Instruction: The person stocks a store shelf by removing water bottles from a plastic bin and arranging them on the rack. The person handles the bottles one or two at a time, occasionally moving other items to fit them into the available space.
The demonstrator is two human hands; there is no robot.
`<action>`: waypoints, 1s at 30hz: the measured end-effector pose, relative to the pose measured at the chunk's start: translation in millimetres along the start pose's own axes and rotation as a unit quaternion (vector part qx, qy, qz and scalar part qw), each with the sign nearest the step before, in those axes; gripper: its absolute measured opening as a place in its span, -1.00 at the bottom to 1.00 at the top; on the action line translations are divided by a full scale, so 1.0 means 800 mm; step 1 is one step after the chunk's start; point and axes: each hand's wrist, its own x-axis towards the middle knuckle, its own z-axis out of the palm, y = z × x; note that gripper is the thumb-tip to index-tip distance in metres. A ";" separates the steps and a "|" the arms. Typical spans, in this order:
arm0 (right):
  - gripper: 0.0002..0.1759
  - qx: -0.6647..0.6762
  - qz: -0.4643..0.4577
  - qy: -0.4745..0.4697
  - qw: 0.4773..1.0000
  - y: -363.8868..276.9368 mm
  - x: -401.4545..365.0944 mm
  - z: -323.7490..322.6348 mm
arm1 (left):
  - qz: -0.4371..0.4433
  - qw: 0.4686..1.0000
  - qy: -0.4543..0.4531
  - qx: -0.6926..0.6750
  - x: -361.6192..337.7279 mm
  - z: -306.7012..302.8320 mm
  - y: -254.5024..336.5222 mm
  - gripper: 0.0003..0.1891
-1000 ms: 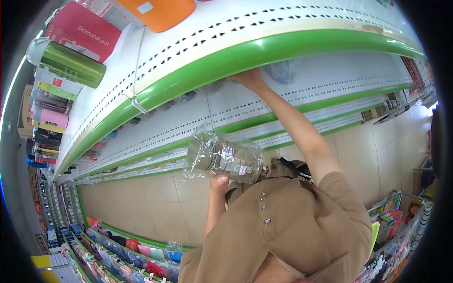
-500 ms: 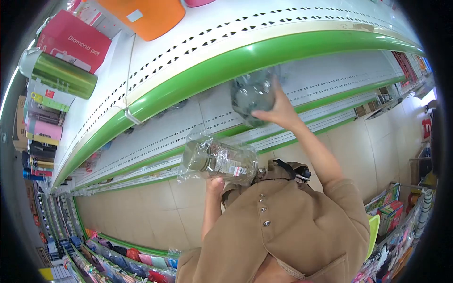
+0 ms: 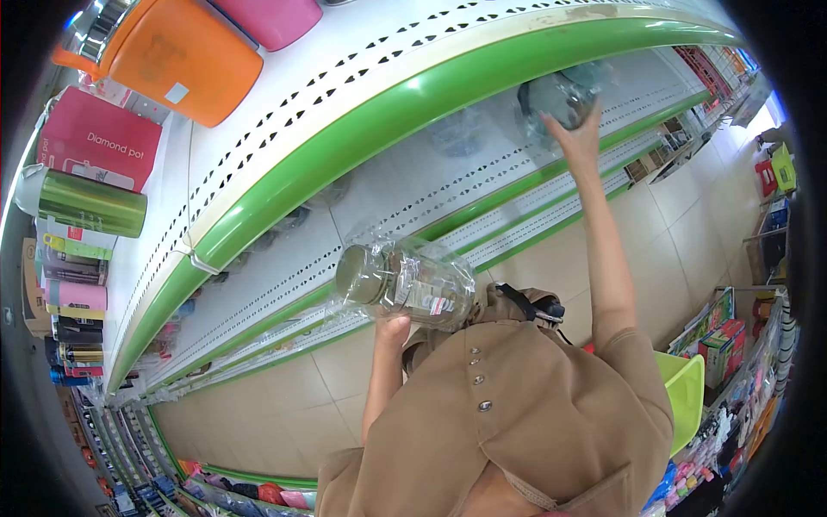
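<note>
My left hand (image 3: 394, 330) is closed around a clear jar (image 3: 418, 289) in loose plastic wrap, held on its side in front of my body. The jar's round end faces left, and a printed label shows through the wrap. Out to the right, my right hand (image 3: 577, 142) grips a dark-tinted, see-through glass jar (image 3: 551, 102) under the upper shelf's edge. Its thumb lies on the near side, while some fingers are hidden behind the glass. Another clear container (image 3: 457, 133) stands to its left on the lower shelf (image 3: 388, 185), partly covered by the upper shelf.
The upper shelf's green edge (image 3: 413, 86) curves overhead. On that shelf are an orange container (image 3: 185, 65), a red box (image 3: 99, 138) and a green cylinder (image 3: 95, 202). A lime-green basket (image 3: 685, 401) is at my right side. Tiled floor (image 3: 276, 396) lies below.
My right hand has moved right and farther along the lower shelf with the tinted jar. The view has shifted, uncovering a clear container on the lower shelf. My left hand still holds the wrapped jar.
</note>
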 end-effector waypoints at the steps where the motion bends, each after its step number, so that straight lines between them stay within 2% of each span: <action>1: 0.04 -0.049 -0.016 0.020 0.998 0.014 0.011 0.011 | -0.004 1.000 -0.003 0.001 -0.003 -0.009 -0.004 -0.23; 5: 0.07 -0.056 -0.019 -0.029 0.998 0.045 0.036 0.061 | -0.001 1.000 0.014 0.015 -0.014 0.003 0.002 -0.25; 7: 0.10 -0.008 -0.107 -0.025 0.994 0.076 0.042 0.091 | 0.019 0.998 0.046 0.027 -0.022 0.002 -0.003 -0.22; 9: 0.10 -0.019 -0.092 -0.047 0.995 0.095 0.049 0.101 | 0.039 0.995 0.082 0.039 -0.029 0.001 -0.004 -0.18; 11: 0.11 -0.031 -0.074 -0.073 0.994 0.093 0.047 0.104 | 0.036 0.997 0.072 -0.002 -0.036 0.004 -0.001 -0.26; 14: 0.07 -0.083 -0.055 -0.093 0.991 0.081 0.042 0.091 | 0.030 0.996 0.078 -0.009 -0.043 0.002 -0.006 -0.23; 16: 0.06 -0.122 -0.072 0.000 0.990 0.069 0.019 0.078 | 0.034 0.995 0.089 0.026 -0.042 0.010 -0.006 -0.20; 18: 0.06 -0.078 -0.054 -0.022 0.995 0.041 -0.008 0.065 | 0.034 0.992 0.109 0.058 -0.040 0.013 -0.008 -0.16; 20: 0.06 -0.036 -0.031 -0.043 0.998 0.021 -0.028 0.068 | 0.035 0.997 0.071 -0.005 -0.038 0.010 -0.008 -0.21; 22: 0.06 -0.021 -0.050 -0.190 0.980 0.004 -0.045 0.084 | 0.021 0.997 0.078 -0.009 -0.036 0.019 -0.005 -0.20; 26: 0.08 -0.033 -0.074 -0.206 0.975 0.014 -0.039 0.124 | 0.010 0.998 0.066 0.006 -0.036 0.023 -0.003 -0.18; 29: 0.14 -0.087 -0.034 -0.198 0.976 0.028 -0.034 0.149 | 0.030 0.996 0.085 0.000 -0.046 0.025 -0.005 -0.18; 30: 0.16 -0.088 -0.004 -0.229 0.969 0.029 -0.033 0.156 | 0.047 0.994 0.097 -0.008 -0.048 0.025 -0.007 -0.18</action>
